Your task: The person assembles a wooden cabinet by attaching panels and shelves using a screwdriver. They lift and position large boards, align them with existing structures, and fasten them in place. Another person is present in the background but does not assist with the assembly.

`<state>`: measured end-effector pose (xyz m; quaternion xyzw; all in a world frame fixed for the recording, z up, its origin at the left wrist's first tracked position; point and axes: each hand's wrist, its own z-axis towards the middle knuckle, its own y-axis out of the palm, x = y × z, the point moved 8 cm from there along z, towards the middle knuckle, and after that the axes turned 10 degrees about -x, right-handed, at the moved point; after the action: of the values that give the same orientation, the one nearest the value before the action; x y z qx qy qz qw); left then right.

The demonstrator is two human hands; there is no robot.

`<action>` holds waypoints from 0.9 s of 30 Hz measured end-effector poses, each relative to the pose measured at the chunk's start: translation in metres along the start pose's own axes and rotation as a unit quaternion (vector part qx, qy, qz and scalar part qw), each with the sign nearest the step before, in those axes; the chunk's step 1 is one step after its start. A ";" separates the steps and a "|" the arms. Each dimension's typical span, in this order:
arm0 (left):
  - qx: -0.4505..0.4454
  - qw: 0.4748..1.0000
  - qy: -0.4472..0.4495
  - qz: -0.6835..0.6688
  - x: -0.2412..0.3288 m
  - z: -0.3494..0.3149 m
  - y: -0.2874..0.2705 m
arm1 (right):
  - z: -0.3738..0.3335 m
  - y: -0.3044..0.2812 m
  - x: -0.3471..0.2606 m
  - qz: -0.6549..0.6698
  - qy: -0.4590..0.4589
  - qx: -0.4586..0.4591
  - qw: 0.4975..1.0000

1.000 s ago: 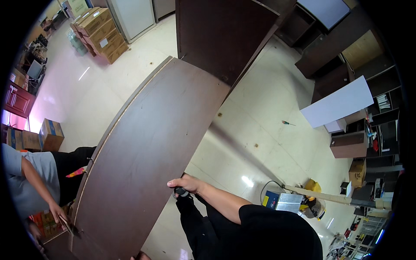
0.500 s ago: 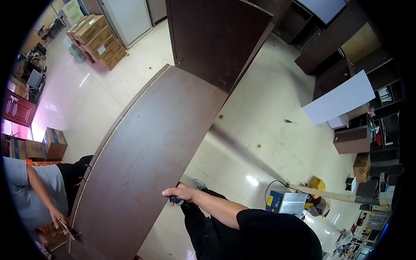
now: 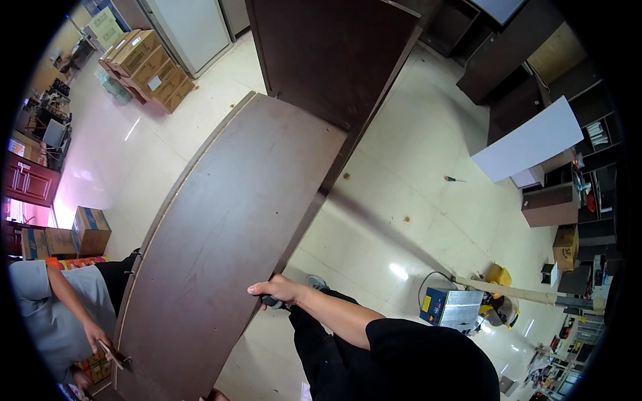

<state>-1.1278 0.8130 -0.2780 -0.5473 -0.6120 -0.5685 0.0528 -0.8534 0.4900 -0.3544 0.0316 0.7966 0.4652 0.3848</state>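
A long brown board (image 3: pixel 221 214) with one curved edge stretches before me. My right hand (image 3: pixel 277 291) is closed at its straight edge, thumb over the top face. A black rounded object (image 3: pixel 270 302) shows under the fingers; its kind is unclear. Beyond the board's far end stands a dark brown upright panel (image 3: pixel 328 60). At the lower edge of the picture, a sliver of what looks like my left hand (image 3: pixel 215 396) shows by the board, its fingers mostly hidden. Across the board, another person's hand (image 3: pixel 97 337) holds a small flat brown piece (image 3: pixel 112 354).
Stacked cartons (image 3: pixel 148 70) stand at far left, more boxes (image 3: pixel 90 230) behind the other person. A screwdriver (image 3: pixel 455 179) lies on the pale tiled floor (image 3: pixel 401 180). To the right are a blue and silver box-shaped device (image 3: pixel 449 307), a white panel (image 3: pixel 531 139) and dark cabinets.
The long board has shifted and tilted against the upright panel; a dark strip now shows below its straight edge. My right hand stays at that edge. A bit more hand shows at the bottom.
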 end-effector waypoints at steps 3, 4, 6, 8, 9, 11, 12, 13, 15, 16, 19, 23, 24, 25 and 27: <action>-0.010 1.000 -0.015 0.012 0.003 0.006 0.002 | -0.004 0.007 -0.005 0.005 0.000 -0.010 1.000; -0.017 1.000 -0.022 0.012 0.004 0.007 0.003 | -0.005 0.008 -0.007 0.004 -0.001 -0.009 1.000; -0.030 0.999 -0.034 0.014 0.006 0.006 0.006 | -0.006 0.011 -0.008 0.001 -0.004 -0.009 1.000; -0.014 0.999 -0.031 0.016 0.007 0.005 0.005 | -0.004 0.008 -0.005 0.002 0.000 -0.010 1.000; -0.006 0.999 -0.029 0.017 0.007 0.005 0.004 | -0.003 0.007 -0.004 0.003 0.003 -0.010 1.000; -0.003 1.000 -0.026 0.016 0.009 0.005 0.004 | -0.001 0.006 -0.003 0.010 0.005 -0.001 1.000; -0.002 1.000 -0.024 0.016 0.012 0.006 0.004 | 0.000 0.007 -0.002 0.015 0.007 0.003 1.000; -0.012 1.000 -0.028 0.010 0.013 0.009 0.002 | 0.003 0.002 0.005 0.011 0.013 0.005 1.000; -0.029 0.999 -0.036 -0.003 0.013 0.012 -0.001 | 0.006 -0.008 0.017 0.005 0.029 0.010 1.000; -0.030 0.999 -0.030 0.001 0.016 0.013 -0.001 | 0.006 -0.008 0.016 0.009 0.018 0.013 1.000; -0.026 0.999 -0.024 0.009 0.012 0.003 0.000 | -0.004 0.003 0.000 0.020 0.008 0.024 0.999; -0.033 0.998 -0.043 0.008 0.010 0.005 0.003 | -0.006 0.004 -0.001 0.025 0.002 0.022 0.999; -0.035 0.998 -0.047 0.008 0.009 0.005 0.003 | -0.007 0.005 -0.003 0.024 0.001 0.022 0.999; -0.040 0.998 -0.049 0.009 0.010 0.007 -0.001 | -0.008 0.005 -0.003 0.022 0.001 0.022 1.000; -0.054 0.997 -0.055 0.010 0.008 0.013 -0.006 | -0.009 0.004 -0.004 0.014 0.003 0.023 1.000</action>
<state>-1.1280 0.8289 -0.2804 -0.5856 -0.5769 -0.5694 -0.0052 -0.8576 0.4837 -0.3467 0.0500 0.8079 0.4520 0.3749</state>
